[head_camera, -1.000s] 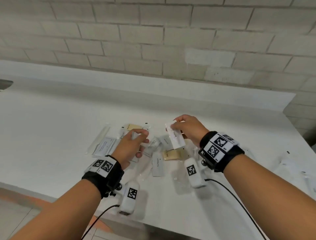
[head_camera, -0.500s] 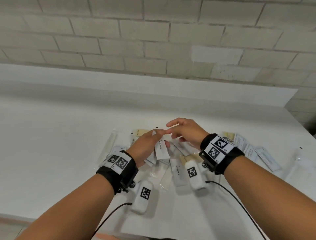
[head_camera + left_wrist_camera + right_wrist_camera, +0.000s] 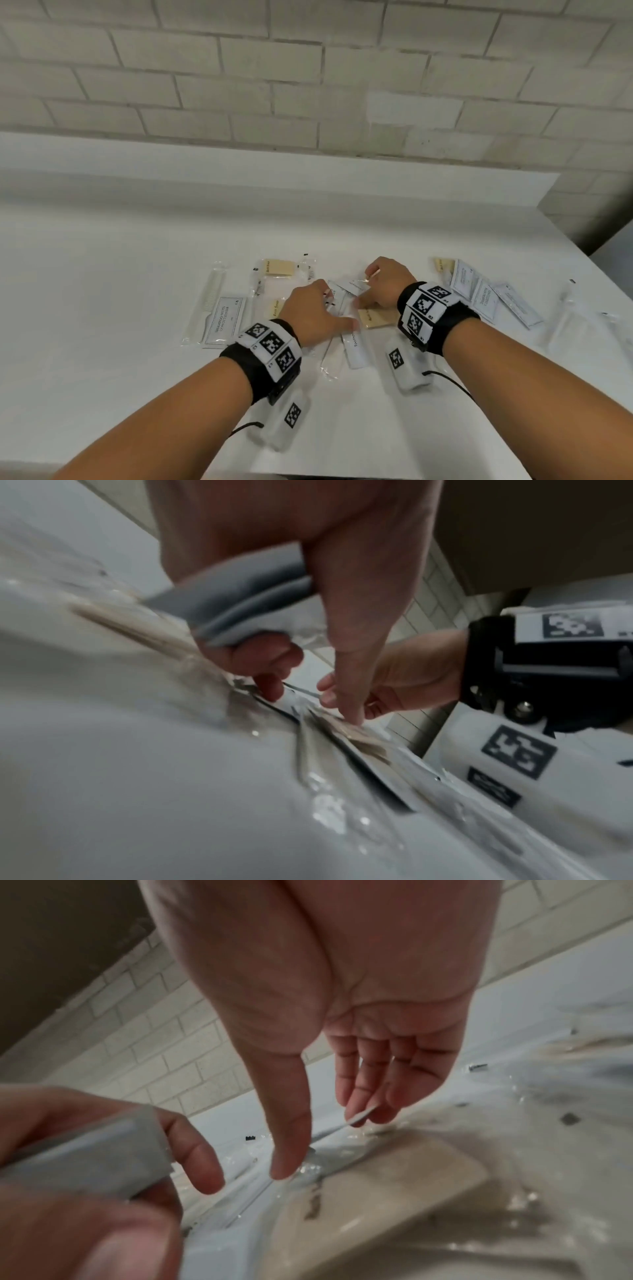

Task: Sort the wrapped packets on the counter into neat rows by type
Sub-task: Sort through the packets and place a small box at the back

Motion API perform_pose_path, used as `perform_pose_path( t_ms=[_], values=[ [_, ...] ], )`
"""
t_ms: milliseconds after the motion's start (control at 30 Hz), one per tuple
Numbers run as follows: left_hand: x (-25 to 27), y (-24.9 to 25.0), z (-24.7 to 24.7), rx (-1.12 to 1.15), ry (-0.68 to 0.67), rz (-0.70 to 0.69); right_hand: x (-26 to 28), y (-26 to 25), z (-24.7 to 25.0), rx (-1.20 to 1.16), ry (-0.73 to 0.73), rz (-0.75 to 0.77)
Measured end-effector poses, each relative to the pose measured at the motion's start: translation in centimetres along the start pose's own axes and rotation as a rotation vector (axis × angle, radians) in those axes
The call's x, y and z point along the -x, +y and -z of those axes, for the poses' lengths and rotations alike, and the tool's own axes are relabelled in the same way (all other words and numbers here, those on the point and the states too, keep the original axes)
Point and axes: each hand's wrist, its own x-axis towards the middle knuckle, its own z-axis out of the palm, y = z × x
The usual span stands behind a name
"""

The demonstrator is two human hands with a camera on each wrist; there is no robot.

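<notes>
Gripping two white packets in left hand; right hand slack-fingered, touching central pile on counter. Best pinched one wrapper edge, lifted clear, then stacked.

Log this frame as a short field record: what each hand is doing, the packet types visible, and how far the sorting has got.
left hand: grips white packets
right hand: fingers extended, touching the central pile
types: shampoo sachet, bath soap, comb, toothbrush packet
surface: white counter
sorting: unfinished; central packets overlap
</notes>
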Motion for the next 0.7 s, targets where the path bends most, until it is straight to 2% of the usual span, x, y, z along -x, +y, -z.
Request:
perform_pose_path(
  t_ms=[100, 233, 400, 567, 700],
  values=[
    [-0.1, 0.5, -0.6, -0.104, -0.003, -0.031, 0.6, 0.1, 0.4, -0.065, 0.014, 0.000],
    [-0.5, 1.1, -0.9, -0.147, -0.010, -0.043, 2.0, -0.8, 1.2, -0.019, -0.014, 0.085],
    [-0.9, 0.6, -0.8, 0.129, 0.118, 0.008, 2.3, -0.9, 0.2, 0.038, -0.133, 0.089],
    [-0.7, 0.2, -0.3, 0.332, 0.249, 0.009, 2.5, -1.1, -0.3, -0.160, -0.159, 0.014],
    [-0.2, -0.6, -0.1, 0.474, 0.250, 0.038, 3.2, -1.4, -0.6, -0.264, -0.248, -0.028]
  ],
)
